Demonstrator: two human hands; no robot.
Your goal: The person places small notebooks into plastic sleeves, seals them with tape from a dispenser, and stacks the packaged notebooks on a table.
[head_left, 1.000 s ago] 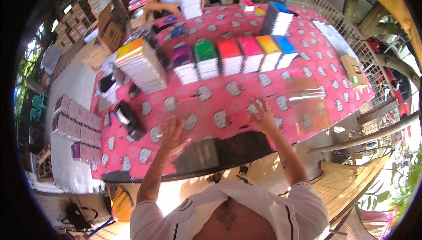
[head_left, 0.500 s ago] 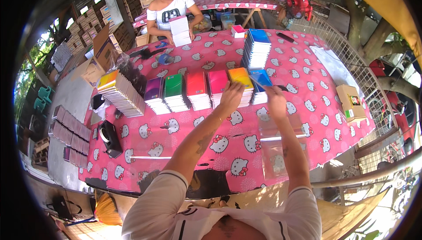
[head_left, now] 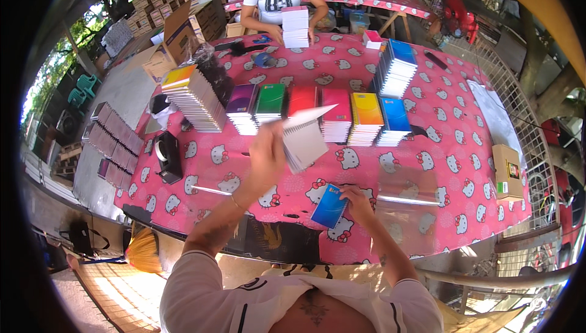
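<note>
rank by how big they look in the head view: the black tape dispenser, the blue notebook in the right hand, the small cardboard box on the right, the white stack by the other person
1. black tape dispenser
2. blue notebook and small cardboard box: look about alike, so left unranked
3. white stack: slightly smallest here, but farthest from the camera, so unsure

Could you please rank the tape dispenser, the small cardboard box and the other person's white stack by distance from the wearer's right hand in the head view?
From the right hand:
1. Small cardboard box, at the table's right edge.
2. Tape dispenser, on the left side.
3. White stack, at the far end, under another person's hands.
</note>
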